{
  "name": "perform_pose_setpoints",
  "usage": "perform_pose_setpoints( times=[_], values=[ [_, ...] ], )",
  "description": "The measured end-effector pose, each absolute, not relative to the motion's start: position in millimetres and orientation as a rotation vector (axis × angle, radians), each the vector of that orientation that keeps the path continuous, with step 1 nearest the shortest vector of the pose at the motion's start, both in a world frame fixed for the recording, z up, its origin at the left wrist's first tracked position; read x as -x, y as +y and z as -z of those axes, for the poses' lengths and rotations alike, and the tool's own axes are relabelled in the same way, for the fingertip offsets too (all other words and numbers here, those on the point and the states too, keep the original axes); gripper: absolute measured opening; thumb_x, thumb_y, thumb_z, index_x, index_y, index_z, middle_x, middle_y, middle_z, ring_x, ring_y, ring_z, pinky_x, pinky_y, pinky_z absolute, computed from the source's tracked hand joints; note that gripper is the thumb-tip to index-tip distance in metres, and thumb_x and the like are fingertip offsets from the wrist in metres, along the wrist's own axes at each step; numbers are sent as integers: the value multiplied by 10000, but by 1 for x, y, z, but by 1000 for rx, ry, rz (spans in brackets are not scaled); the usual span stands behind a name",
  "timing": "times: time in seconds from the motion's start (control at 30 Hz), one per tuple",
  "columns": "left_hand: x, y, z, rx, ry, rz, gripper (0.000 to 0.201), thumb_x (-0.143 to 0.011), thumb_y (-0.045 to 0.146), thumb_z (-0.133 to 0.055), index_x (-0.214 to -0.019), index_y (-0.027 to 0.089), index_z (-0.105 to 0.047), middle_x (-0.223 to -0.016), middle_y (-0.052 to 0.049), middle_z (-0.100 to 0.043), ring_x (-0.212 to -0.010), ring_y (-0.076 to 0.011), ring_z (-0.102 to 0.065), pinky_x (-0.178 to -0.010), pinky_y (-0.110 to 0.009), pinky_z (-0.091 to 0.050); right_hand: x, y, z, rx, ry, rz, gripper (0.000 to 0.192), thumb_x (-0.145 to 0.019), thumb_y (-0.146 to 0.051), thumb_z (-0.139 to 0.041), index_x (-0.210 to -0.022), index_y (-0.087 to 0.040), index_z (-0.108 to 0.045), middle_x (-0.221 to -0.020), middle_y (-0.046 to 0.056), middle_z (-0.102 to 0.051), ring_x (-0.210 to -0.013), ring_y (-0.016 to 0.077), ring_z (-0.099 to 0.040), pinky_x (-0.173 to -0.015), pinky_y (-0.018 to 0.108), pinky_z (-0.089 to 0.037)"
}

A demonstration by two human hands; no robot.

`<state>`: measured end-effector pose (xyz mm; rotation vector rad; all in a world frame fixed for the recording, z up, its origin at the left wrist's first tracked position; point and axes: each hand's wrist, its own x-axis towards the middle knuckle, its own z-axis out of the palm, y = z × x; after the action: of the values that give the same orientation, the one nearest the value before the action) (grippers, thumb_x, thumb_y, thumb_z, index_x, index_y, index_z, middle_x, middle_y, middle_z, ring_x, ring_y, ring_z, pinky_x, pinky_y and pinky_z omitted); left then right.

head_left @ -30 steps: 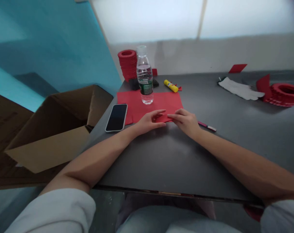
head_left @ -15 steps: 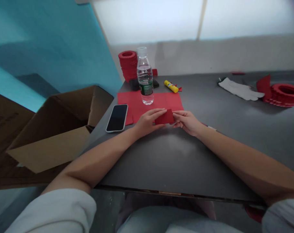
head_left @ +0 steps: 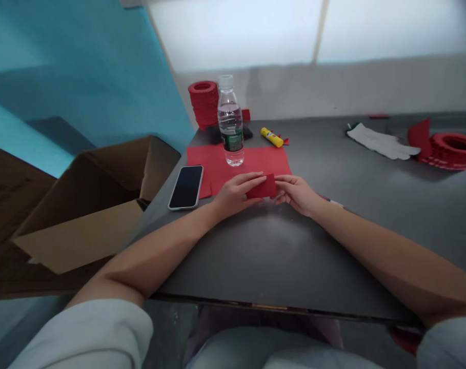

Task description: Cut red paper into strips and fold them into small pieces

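Note:
A small dark red piece of paper point(head_left: 262, 187), apparently folded, is held just above the grey table between my two hands. My left hand point(head_left: 238, 193) is closed on its left part, fingers along the top and thumb below. At its right edge, the fingers of my right hand point(head_left: 296, 192) pinch it. Behind the hands lies a larger red sheet point(head_left: 202, 156) with a clear water bottle point(head_left: 233, 123) standing on it. A yellow glue stick point(head_left: 271, 137) rests beyond the sheet, beside small red scraps.
A phone point(head_left: 186, 187) lies left of the sheet. Stacked red rings point(head_left: 204, 105) stand behind the bottle; more red rings point(head_left: 456, 148) sit at far right, near a white glove point(head_left: 382, 142). An open cardboard box point(head_left: 79, 236) stands left of the table point(head_left: 279, 266).
The small red paper has shifted slightly to the right and its face has turned a little between my fingers. Both hands stay nearly in the same place.

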<state>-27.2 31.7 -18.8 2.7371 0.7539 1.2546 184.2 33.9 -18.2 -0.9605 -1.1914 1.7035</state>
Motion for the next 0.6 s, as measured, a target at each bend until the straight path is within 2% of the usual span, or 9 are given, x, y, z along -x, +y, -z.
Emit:
perform_pose_setpoints(
  times=[0.1, 0.27, 0.6],
  values=[
    [27, 32, 20, -2804, 757, -1222, 477, -815, 357, -647, -1245, 186, -531, -1233, -135, -577, -1123, -219, -563, -958, -370, -480, -183, 33, 18, 1042, -1360, -1613, 270, -701, -288, -683, -940, -161, -686, -792, 54, -693, -582, 112, -620, -522, 225, -527],
    [28, 34, 23, -2891, 763, -1170, 447, -838, 377, -614, -1236, 187, -541, -1227, -132, -578, -1104, -218, -573, -944, -374, -488, -181, 30, 15, 1113, -1501, -1567, 217, -692, -290, -663, -846, -142, -701, -613, 27, -655, -532, 112, -610, -529, 226, -525],
    [29, 35, 23, -2844, 762, -1199, 461, -832, 378, -621, -1242, 183, -539, -1236, -143, -571, -1126, -223, -559, -951, -382, -482, -185, 34, 18, 1059, -1446, -1659, 225, -717, -346, -666, -841, -159, -681, -680, 59, -690, -545, 133, -636, -527, 239, -537]
  ],
)
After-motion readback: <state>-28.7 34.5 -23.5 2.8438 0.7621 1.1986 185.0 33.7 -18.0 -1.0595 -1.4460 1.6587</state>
